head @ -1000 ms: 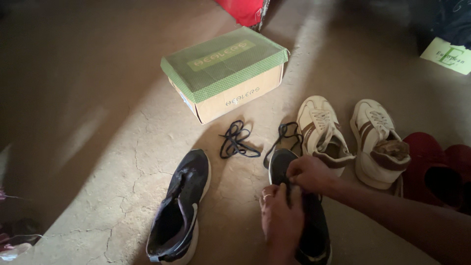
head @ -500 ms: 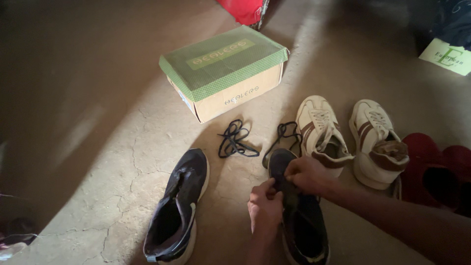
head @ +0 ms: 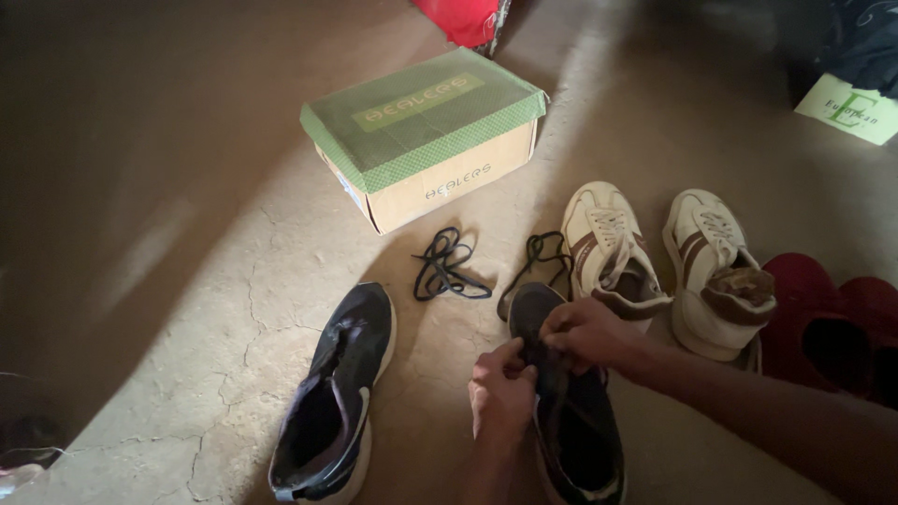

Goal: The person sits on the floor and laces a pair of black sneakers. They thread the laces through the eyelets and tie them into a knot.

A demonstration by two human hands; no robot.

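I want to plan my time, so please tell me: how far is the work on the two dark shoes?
Done: nothing finished shows. In hand: the left hand and right hand both grip the front of one dark shoe; one black lace runs from it across the floor. Left: the other dark shoe lies untouched with no lace, and a second lace lies loose near the green-lidded box.

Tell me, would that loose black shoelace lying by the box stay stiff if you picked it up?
Probably not. The black shoelace lies in slack tangled loops on the floor, so it would likely droop and dangle. It looks thin, so probably very light, and unlikely to roll or break.
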